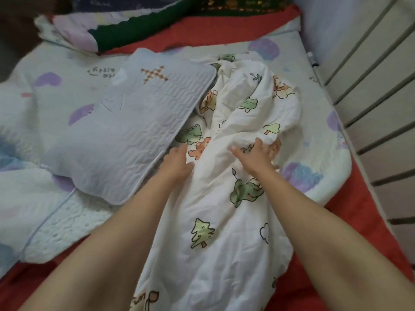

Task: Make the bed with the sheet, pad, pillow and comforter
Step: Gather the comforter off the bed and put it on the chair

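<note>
Both hands are down on the comforter (224,198), bunched in a long heap across the pad (314,97) and sheet (359,209), right beside the pillow (134,120). My right hand (258,157) is spread flat on a fold and my left hand (177,163) lies straight-fingered against it, neither gripping. It looks soft, light and floppy, so I'd take it by an edge or corner.

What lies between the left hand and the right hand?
Only a bunched ridge of the tree-print comforter. The left hand and right hand both rest on it, as the head view shows.
</note>
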A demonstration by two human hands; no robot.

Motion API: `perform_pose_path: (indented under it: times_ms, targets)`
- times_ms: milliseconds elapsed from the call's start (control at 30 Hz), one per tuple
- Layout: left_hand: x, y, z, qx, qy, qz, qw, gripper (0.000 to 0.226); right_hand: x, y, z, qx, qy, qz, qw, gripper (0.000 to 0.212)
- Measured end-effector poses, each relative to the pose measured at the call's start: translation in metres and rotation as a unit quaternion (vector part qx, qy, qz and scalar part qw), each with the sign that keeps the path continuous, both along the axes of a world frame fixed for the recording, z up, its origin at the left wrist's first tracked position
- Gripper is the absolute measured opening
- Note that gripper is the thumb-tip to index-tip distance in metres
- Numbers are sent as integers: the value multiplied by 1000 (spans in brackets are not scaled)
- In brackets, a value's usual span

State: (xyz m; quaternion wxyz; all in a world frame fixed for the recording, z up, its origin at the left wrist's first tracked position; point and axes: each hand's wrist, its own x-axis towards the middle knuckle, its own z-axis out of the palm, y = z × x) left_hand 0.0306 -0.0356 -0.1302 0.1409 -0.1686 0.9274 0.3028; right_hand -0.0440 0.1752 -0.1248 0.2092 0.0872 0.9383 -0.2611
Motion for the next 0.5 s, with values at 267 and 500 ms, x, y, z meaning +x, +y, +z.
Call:
perform_pose_path:
  times_ms: [267,500]
  targets:
    - [-7,16,-37,80,-82,59,992,100,-12,5,-52,-19,-103,-36,994,133]
    - [-2,29,-17,34,-38,34,998,50,2,-1,-36,-92,-36,19,995,95]
